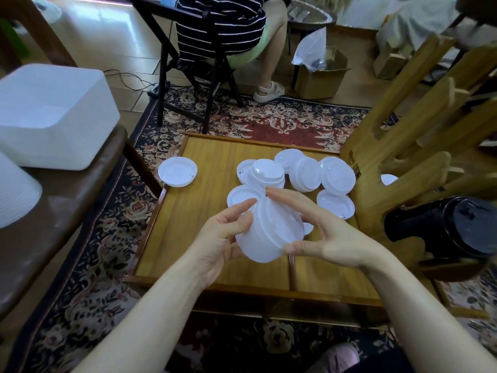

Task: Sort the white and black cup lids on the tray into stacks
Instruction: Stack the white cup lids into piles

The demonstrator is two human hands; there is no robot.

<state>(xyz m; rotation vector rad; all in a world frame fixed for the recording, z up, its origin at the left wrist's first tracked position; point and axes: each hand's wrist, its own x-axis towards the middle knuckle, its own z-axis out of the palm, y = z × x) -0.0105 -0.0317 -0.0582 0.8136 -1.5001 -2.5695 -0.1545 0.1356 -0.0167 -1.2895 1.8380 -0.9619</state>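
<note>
White lid stack [265,232] sits between both my hands, raised above the near half of the wooden tray [188,238], tilted so its rims face up and away from me. My left hand [223,235] cups it from the left side, thumb and fingers curled round the edge; my right hand [320,235] pinches the right side, index finger arched over the top and thumb underneath. I judge the two-sided grip is for squaring the nested lids so they seat flush before I add more. Lids look translucent white, thin plastic, ribbed rims, several nested, exact count unclear. Further out, loose white lids [309,176] lie scattered and partly overlapping on the far half of the tray, some rim up, some dome up, not stacked yet. One single white lid [177,172] rests at the tray's far left edge, apart from the rest. Black lid stack [441,227] lies on its side to my right, past the tray's edge, next to a wooden rack [398,146]. White bin [53,114] far left on a bench.
</note>
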